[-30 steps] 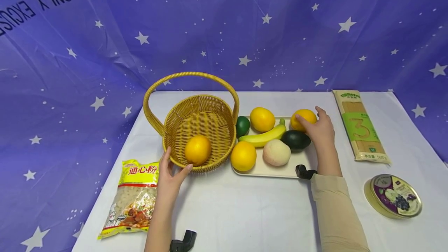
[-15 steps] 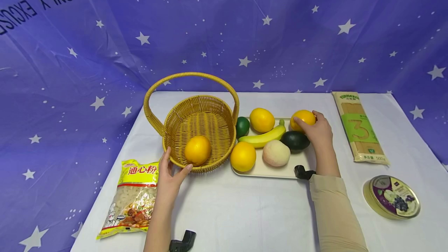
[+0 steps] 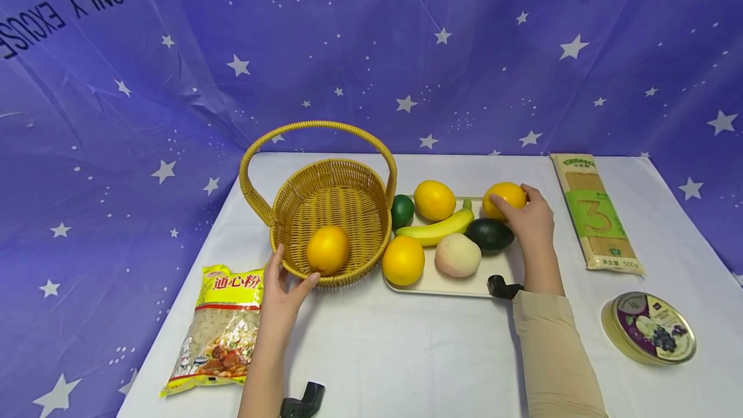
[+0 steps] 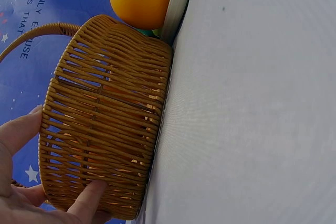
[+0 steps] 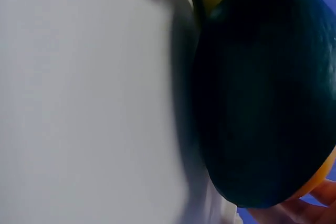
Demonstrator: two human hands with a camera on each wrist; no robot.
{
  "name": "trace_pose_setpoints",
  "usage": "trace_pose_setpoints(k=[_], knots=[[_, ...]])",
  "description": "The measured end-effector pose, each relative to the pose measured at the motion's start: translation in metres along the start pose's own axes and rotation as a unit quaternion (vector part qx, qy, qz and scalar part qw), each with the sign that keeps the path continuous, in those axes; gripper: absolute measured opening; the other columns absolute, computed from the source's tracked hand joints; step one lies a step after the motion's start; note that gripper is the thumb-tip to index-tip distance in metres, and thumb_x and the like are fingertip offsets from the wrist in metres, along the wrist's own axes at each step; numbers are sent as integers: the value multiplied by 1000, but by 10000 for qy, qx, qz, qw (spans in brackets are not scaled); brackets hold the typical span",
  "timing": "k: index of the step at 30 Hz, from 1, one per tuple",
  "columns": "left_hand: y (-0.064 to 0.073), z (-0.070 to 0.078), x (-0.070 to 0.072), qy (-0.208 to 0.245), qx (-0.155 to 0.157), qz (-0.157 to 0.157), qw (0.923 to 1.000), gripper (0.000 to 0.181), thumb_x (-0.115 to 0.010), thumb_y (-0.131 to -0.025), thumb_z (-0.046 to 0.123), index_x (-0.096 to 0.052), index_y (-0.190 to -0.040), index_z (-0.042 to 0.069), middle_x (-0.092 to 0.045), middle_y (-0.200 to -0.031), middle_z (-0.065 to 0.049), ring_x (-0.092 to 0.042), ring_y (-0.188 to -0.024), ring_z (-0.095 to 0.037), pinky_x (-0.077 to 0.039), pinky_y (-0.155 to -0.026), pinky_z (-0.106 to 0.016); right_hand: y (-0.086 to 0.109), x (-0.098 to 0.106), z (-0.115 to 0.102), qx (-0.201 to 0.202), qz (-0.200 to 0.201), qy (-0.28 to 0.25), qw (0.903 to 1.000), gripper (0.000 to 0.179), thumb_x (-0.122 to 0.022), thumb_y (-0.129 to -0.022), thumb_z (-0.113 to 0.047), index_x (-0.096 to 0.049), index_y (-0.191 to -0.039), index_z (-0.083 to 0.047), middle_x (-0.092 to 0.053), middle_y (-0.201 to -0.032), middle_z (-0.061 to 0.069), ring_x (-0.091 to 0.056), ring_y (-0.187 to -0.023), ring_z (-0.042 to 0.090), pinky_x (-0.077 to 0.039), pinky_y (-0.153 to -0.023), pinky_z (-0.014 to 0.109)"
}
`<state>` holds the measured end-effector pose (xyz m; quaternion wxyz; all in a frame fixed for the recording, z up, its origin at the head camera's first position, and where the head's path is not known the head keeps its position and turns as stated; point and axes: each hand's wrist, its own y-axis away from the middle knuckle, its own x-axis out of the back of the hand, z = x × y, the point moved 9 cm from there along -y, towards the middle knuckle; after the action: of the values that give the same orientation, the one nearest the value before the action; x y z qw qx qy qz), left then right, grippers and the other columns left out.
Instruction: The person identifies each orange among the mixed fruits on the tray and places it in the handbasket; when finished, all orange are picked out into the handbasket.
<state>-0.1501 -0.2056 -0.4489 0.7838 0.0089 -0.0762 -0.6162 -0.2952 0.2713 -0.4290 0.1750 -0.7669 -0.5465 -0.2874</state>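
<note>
On my head feed, I have the left hand (image 3: 286, 295) just left of bottom centre, thumb and fingers spread and clamped about the near-left side of the wicker basket (image 3: 342, 205). One orange (image 3: 327, 250) sits inside, against the near wall. Right of centre, I see the right hand (image 3: 531, 218) clamped on the yellow-orange fruit (image 3: 502, 199) at the tray's upper right corner; I cannot tell whether it touches the tray (image 3: 493, 268). Also there: a green fruit (image 3: 402, 211), a yellow fruit (image 3: 435, 200), a banana (image 3: 438, 231), a dark oval fruit (image 3: 490, 234), a peach (image 3: 458, 255) and, lower left, a second orange (image 3: 403, 260). A pasta bag (image 3: 217, 334) lies lower left, a noodle packet (image 3: 596, 211) at right, a round tin (image 3: 656, 329) lower right.

Through the left wrist camera, I get the basket's outer wall, with fingertips on its rim and side at lower left. An orange-coloured fruit and the tray's edge show at the top.

My right wrist feed is mostly the dark oval fruit, the peach above it. Fingers touch a sliver of the yellow-orange fruit at lower right; most of that grip is hidden from me here.
</note>
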Motion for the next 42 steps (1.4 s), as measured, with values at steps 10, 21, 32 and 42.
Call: trace_pose_setpoints(k=[10, 21, 32, 42], knots=[[0, -1, 1, -48, 10, 59, 10000, 93, -75, -86, 17, -14, -156, 20, -2, -159, -2, -9, -144, -24, -29, -112, -40, 12, 13, -26, 161, 164, -341, 9992, 95, -63, -81, -64, -30, -152, -10, -36, -149, 17, -35, -133, 37, -30, -110, 53], [0, 1, 1, -69, -11, -8, 10000, 94, -75, -86, 21, -12, -156, 23, 0, -159, 1, -10, -144, -22, -33, -110, -41, 48, 11, -86, 695, 121, -856, 9938, 86, -67, -81, -60, -37, -150, -18, -44, -143, 8, -48, -105, 28, -50, -85, 31], [-2, 1, 0, -71, 15, -29, 10000, 94, -75, -86, 22, -12, -156, 25, 1, -159, 2, -10, -144, -22, -33, -110, -41, 92, -14, -136, 1541, -411, -1134, 9807, 83, -74, -78, -56, -43, -146, -21, -47, -140, 3, -52, -107, 28, -50, -83, 38], [-1, 1, 1, -83, 20, 40, 10000, 94, -75, -86, 19, -14, -156, 21, -1, -159, -1, -12, -144, -24, -33, -110, -42, 128, -62, -173, 1899, -1422, -1363, 9618, 81, -78, -73, -56, -47, -143, -28, -48, -137, 1, -55, -106, 25, -55, -81, 41]])
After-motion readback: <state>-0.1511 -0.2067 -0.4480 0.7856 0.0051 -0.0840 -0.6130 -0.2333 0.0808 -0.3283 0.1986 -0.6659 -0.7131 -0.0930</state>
